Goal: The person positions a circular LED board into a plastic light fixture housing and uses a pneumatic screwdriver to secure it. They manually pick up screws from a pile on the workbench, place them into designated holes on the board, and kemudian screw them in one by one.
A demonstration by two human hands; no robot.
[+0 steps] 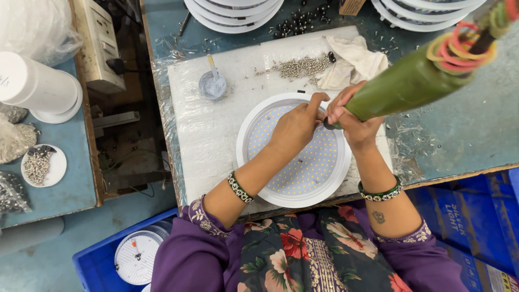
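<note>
The right hand [354, 125] gripped a green cone-shaped driver [403, 86] — its long axis slanting up and away rightward. The left hand [296, 125], fingers pinched, rested on the round white LED panel [294, 151] lying directly beneath both hands.

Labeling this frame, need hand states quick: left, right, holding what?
Left hand: closed, fingers pinched at the rim of the round white LED panel; what it pinches cannot be told.
Right hand: closed around the green power screwdriver.

Glossy white plastic lamp housing [254, 121]; shiny metal screws [303, 66]; crumpled cloth [354, 62]
</note>
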